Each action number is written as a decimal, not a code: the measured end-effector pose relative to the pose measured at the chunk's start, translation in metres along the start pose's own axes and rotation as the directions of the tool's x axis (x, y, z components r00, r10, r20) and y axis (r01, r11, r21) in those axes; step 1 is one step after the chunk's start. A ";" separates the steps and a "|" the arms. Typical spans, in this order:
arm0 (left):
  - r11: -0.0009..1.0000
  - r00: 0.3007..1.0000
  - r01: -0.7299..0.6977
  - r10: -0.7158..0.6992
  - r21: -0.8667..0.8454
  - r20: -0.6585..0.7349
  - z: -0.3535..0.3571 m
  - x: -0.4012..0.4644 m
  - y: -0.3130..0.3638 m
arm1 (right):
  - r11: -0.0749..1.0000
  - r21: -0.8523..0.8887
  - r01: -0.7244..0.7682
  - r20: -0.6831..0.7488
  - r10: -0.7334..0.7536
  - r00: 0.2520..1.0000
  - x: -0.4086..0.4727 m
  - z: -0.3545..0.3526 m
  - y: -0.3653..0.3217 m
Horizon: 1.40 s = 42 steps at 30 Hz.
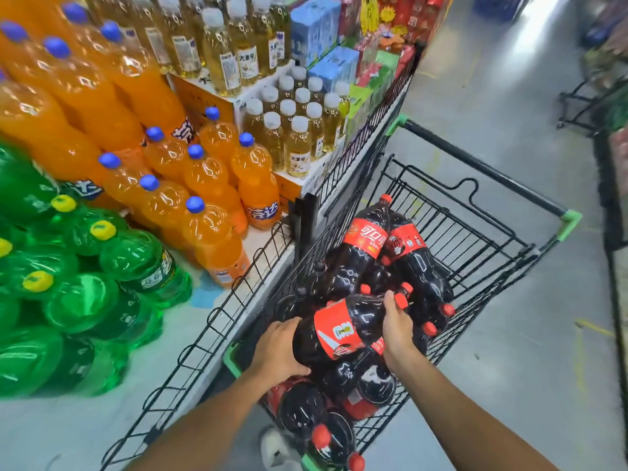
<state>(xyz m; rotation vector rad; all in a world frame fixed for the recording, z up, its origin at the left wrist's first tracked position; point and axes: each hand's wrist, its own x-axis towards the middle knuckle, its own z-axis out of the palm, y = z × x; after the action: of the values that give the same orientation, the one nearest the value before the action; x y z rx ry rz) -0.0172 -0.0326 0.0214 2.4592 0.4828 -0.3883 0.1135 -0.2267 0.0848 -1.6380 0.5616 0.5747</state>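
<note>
The left hand (282, 350) cups the base of a cola bottle (353, 317), fingers curled round it, and the right hand (398, 329) grips the same bottle at its shoulder, just below the red cap. The bottle lies sideways over a heap of other cola bottles (367, 246) in the black wire cart (486, 171). Orange soda bottles (217, 232) and green bottles (136, 263) fill the shelf to the cart's left.

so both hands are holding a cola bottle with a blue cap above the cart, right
Not quite: the cap is red, not blue; blue caps sit on the orange soda bottles on the shelf. The head view shows the left hand and right hand holding the cola bottle above the cart.
</note>
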 end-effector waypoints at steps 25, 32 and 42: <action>0.993 0.751 0.114 -0.102 -0.024 -0.653 -0.263 -0.260 0.006 | 0.674 0.097 0.732 0.605 -0.624 0.494 -0.278 0.079 -0.163; 0.990 0.666 0.128 -0.136 -0.067 -0.733 -0.294 -0.356 -0.104 | 0.667 0.119 0.735 0.687 -0.590 0.424 -0.367 0.181 -0.109; 0.936 0.529 0.133 -0.346 -0.327 -0.775 -0.307 -0.476 -0.302 | 0.586 0.157 0.795 0.800 -0.547 0.246 -0.503 0.368 -0.007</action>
<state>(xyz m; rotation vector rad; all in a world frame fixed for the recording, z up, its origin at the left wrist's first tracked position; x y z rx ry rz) -0.5194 0.2628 0.2907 2.1973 1.1942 0.7688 -0.2835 0.1596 0.3709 -1.4785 -0.9784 0.6365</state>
